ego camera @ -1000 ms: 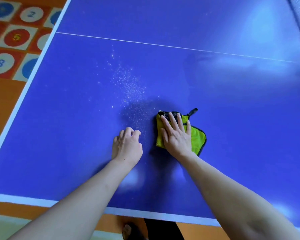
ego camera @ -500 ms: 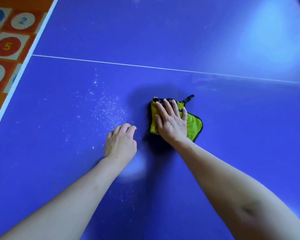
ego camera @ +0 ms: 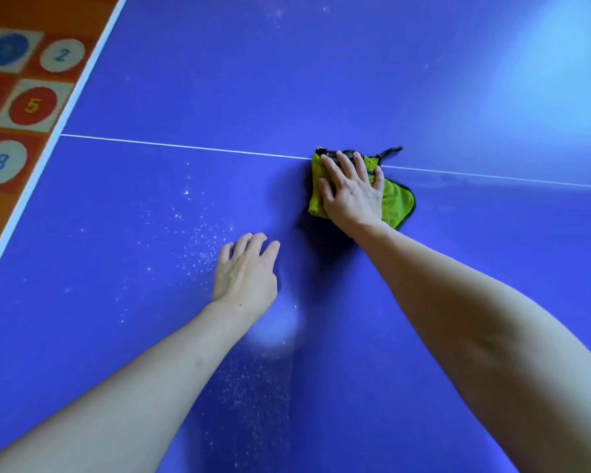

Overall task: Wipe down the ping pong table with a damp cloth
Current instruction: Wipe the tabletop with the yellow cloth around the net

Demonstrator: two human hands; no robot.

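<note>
The green cloth (ego camera: 394, 196) is pressed flat by the spread right hand (ego camera: 352, 194) at the white centre line (ego camera: 185, 148), while white specks (ego camera: 198, 244) lie left of it, nearer the empty, loosely curled left hand (ego camera: 246, 271).

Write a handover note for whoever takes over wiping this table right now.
Right hand: flat, fingers straight, pressing the yellow-green microfibre cloth with black trim onto the blue ping pong table; the cloth's far edge lies on the thin white centre line.
Left hand: resting on the table, holding nothing.
Done: the strip around and near the cloth looks free of specks.
Left: white specks left of the left hand, more between the forearms. The far half has faint marks.
</note>
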